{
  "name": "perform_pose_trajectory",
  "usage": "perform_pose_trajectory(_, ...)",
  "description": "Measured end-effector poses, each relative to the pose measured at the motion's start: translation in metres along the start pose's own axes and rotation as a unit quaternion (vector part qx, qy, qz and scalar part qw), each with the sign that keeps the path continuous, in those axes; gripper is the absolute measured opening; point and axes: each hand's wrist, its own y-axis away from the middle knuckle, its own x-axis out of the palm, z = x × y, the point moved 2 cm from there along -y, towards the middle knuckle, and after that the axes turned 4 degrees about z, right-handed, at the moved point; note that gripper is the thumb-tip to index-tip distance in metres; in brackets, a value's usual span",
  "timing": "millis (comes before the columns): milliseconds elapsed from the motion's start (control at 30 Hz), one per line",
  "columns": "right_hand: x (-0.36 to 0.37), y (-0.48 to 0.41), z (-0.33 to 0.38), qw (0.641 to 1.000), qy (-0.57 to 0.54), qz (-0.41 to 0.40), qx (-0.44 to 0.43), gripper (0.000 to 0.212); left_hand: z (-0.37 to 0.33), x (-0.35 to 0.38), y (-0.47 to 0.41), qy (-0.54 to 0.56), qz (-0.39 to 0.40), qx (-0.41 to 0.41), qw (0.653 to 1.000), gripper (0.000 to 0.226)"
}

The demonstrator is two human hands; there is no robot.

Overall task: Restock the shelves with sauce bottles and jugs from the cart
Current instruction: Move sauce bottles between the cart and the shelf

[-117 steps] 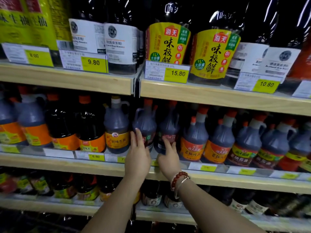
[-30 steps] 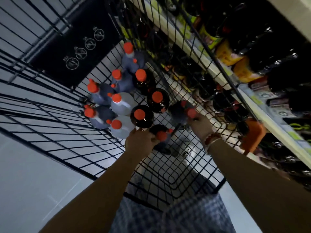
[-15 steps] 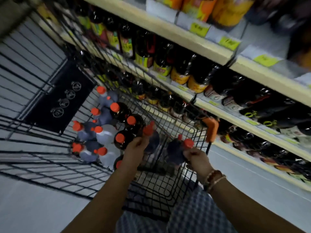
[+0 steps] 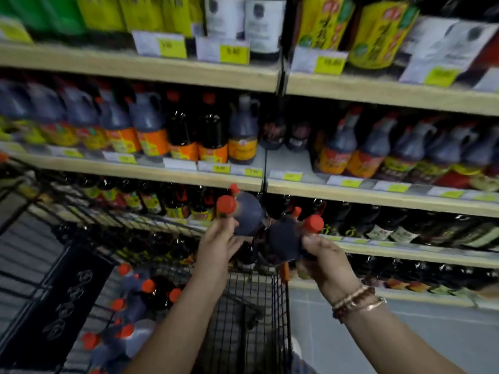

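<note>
The shelves point(image 4: 140, 68) are mostly full, but the middle shelf point(image 4: 291, 184) shows a bare gap near its centre, with only a couple of dark jugs set back there, so the job looks part done. The cart point(image 4: 253, 306) below holds a cluster of red-capped jugs point(image 4: 140, 300), so several loads seem left. The left hand point(image 4: 218, 244) is clamped on one jug point(image 4: 247, 217) and the right hand point(image 4: 324, 260) on another jug point(image 4: 286, 238), both held above the cart and below the gap, not yet shelved.
</note>
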Motion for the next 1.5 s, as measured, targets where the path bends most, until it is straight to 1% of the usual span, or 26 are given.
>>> perform_pose_trajectory(100,0.005,0.004,0.033,0.996,-0.076,-0.005,-0.038,0.025,-0.028,0.032,-0.014,0.012,0.033,0.045,0.998,0.033)
perform_pose_trajectory(133,0.007,0.002,0.041,0.995,-0.091,-0.008,-0.05,0.024,-0.034,0.04,-0.02,0.023,0.037,0.052,0.998,0.032)
perform_pose_trajectory(200,0.008,-0.006,0.058,0.989,-0.128,-0.018,-0.074,0.024,-0.047,0.058,-0.031,0.045,0.053,0.066,0.995,0.023)
perform_pose_trajectory(267,0.009,-0.019,0.075,0.983,-0.155,-0.029,-0.091,0.022,-0.057,0.076,-0.044,0.068,0.061,0.078,0.993,0.023)
perform_pose_trajectory(400,0.015,-0.044,0.1,0.972,-0.202,-0.045,-0.11,0.023,-0.057,0.103,-0.073,0.115,0.049,0.093,0.988,0.022)
perform_pose_trajectory(467,0.017,-0.055,0.111,0.969,-0.211,-0.058,-0.114,0.023,-0.056,0.111,-0.086,0.099,0.042,0.115,0.988,0.024)
perform_pose_trajectory(500,0.019,-0.06,0.118,0.968,-0.213,-0.062,-0.116,0.021,-0.057,0.114,-0.094,0.09,0.036,0.122,0.988,0.025)
perform_pose_trajectory(567,0.02,-0.065,0.127,0.965,-0.221,-0.06,-0.125,0.008,-0.058,0.114,-0.104,0.087,0.024,0.123,0.988,0.025)
perform_pose_trajectory(633,0.016,-0.074,0.134,0.964,-0.225,-0.044,-0.134,0.022,-0.055,0.117,-0.115,0.099,0.013,0.122,0.987,0.025)
perform_pose_trajectory(667,0.013,-0.08,0.136,0.966,-0.214,-0.036,-0.143,0.024,-0.053,0.119,-0.119,0.111,0.009,0.123,0.986,0.025)
perform_pose_trajectory(700,0.013,-0.083,0.137,0.969,-0.195,-0.027,-0.148,0.022,-0.051,0.121,-0.123,0.123,0.006,0.125,0.984,0.025)
perform_pose_trajectory(767,0.014,-0.09,0.135,0.972,-0.171,-0.021,-0.159,0.011,-0.047,0.123,-0.129,0.139,0.006,0.131,0.982,0.025)
perform_pose_trajectory(900,0.02,-0.102,0.131,0.965,-0.182,-0.022,-0.187,0.018,-0.037,0.124,-0.141,0.165,0.014,0.13,0.978,0.024)
perform_pose_trajectory(1000,0.022,-0.113,0.128,0.96,-0.171,-0.015,-0.22,0.016,-0.031,0.125,-0.149,0.174,0.027,0.124,0.977,0.023)
perform_pose_trajectory(1100,0.022,-0.125,0.127,0.959,-0.145,-0.021,-0.241,0.02,-0.033,0.126,-0.152,0.156,0.034,0.126,0.979,0.023)
perform_pose_trajectory(1200,0.023,-0.138,0.133,0.966,-0.082,-0.02,-0.244,0.022,-0.041,0.123,-0.155,0.102,0.033,0.148,0.983,0.023)
perform_pose_trajectory(1333,0.027,-0.163,0.142,0.97,0.03,-0.03,-0.24,0.022,-0.048,0.121,-0.169,-0.027,0.013,0.159,0.987,0.026)
perform_pose_trajectory(1433,0.029,-0.184,0.148,0.951,0.149,-0.073,-0.261,0.015,-0.048,0.123,-0.175,-0.097,0.006,0.17,0.981,0.024)
perform_pose_trajectory(1500,0.031,-0.196,0.157,0.936,0.202,-0.096,-0.271,0.009,-0.054,0.127,-0.179,-0.158,-0.002,0.188,0.97,0.022)
